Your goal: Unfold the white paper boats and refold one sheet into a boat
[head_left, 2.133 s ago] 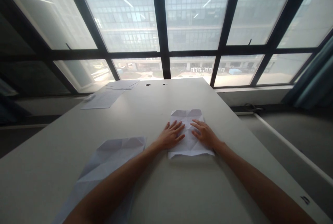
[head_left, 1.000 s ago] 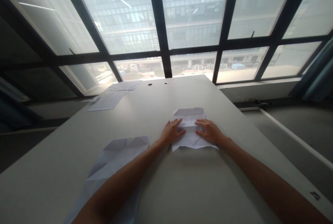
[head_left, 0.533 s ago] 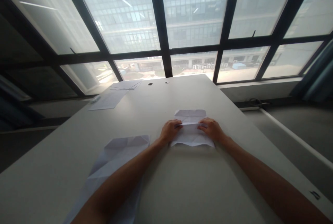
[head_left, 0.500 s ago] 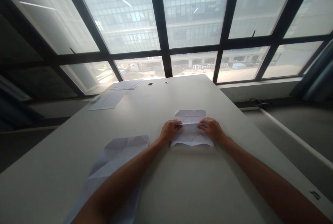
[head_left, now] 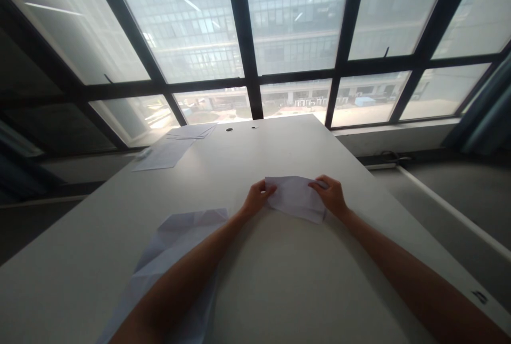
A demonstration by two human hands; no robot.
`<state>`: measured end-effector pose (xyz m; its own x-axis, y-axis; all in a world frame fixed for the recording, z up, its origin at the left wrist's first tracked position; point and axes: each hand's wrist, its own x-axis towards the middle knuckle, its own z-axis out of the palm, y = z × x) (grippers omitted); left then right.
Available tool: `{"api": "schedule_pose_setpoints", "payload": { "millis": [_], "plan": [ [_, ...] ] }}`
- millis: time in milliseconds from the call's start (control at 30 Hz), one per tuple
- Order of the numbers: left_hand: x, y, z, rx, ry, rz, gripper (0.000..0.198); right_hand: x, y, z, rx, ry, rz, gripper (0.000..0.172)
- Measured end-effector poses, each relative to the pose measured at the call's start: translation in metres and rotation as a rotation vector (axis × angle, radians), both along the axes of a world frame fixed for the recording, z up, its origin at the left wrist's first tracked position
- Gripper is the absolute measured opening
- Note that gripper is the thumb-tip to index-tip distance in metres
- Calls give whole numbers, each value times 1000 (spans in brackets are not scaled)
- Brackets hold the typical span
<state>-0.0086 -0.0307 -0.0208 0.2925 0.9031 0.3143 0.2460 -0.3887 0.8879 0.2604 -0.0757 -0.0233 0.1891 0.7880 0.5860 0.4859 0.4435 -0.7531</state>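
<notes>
Head view: L hand [head_left: 255, 198] & R hand [head_left: 333, 195], fingers clamped on folded paper [head_left: 295, 197], opp. ends; creased sheet [head_left: 181, 236] near left, wht table [head_left: 275, 275].

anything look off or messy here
Nothing looks spilled or torn. The far papers overlap at uneven angles on the table, and the near sheet, partly hidden by the left forearm, is creased, not flat. The held paper tilts lower at its right end.

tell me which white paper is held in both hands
The small folded sheet, pinched by the left hand and right hand; the larger creased sheet and the far-left papers lie on the table, not gripped.
</notes>
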Motion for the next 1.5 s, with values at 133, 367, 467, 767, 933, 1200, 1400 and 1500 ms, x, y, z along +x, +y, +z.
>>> {"api": "schedule_pose_setpoints", "payload": {
  "millis": [133,367,467,767,933,1200,1400,1500],
  "plan": [
    [3,-3,-2,2,5,103,40,-2,1,3,7,135,-108,38],
    [4,-9,3,43,-132,254,37,-14,-6,10,-328,417,278,63],
    [3,-7,3,-20,-206,232,39,-16,-6,8,-415,432,347,55],
    [8,-7,1,-102,-292,156,46,-12,3,-2,-257,448,78,49],
    [10,-7,0,-98,-197,235,51,-12,3,-2,-227,375,34,49],
    [10,-25,11,443,298,324,45,-15,3,-13,-303,65,42,52],
    [21,-42,6,398,727,-15,31,-37,-13,-11,-292,-198,-19,56],
    [20,-42,-2,348,867,-121,53,-45,-23,-5,-290,-435,-125,68]
  ]
}}
